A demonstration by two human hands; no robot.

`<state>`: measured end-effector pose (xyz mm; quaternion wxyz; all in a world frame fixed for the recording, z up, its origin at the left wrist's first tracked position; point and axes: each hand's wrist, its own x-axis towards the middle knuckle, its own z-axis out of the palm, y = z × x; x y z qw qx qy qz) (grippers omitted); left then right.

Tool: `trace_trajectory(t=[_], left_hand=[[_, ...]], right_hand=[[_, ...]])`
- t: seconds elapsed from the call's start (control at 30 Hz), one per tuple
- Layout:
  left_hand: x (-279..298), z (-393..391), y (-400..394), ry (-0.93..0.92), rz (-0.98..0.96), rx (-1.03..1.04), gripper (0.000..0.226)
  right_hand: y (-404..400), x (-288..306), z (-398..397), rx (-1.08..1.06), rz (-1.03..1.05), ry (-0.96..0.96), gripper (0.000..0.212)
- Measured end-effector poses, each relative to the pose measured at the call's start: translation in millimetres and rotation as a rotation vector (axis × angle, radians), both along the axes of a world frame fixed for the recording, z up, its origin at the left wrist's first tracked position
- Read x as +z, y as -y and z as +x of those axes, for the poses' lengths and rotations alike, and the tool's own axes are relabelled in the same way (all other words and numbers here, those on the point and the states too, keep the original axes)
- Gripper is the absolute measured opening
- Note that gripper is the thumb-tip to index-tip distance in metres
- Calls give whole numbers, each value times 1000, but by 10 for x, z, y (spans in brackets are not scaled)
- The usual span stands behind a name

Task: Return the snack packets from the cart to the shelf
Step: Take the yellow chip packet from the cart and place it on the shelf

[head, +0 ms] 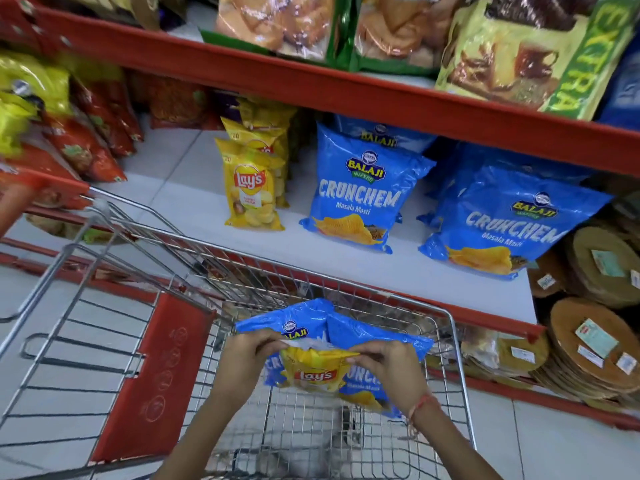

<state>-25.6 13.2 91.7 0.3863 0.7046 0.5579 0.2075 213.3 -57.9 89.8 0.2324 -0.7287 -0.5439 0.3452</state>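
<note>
We've got both hands over the cart: left hand and right hand each pinching a top corner of the yellow Lay's packet, with 2 blue Crunchem packets bunched behind it. The shelf sits just past the cart's far rim.

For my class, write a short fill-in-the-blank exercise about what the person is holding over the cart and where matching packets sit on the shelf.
1. Both hands, left hand and right hand, hold a yellow packet whose brand name reads ____.
2. The packets behind it in the cart are coloured ____.
3. On the shelf, the yellow packets stand to the ____ of the blue Crunchem packets.

Missing words: Lay's; blue; left
</note>
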Motion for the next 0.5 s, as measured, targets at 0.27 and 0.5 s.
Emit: trace_trajectory(t=[0.27,0.5], left_hand=[[867,-152,-444,231,185,182,32],[1372,-231,-1119,320,363,254,9]], right_hand=[[-599,1048,-191,-7,400,22,10],[-1430,1613,-279,-3,574,-57,8]])
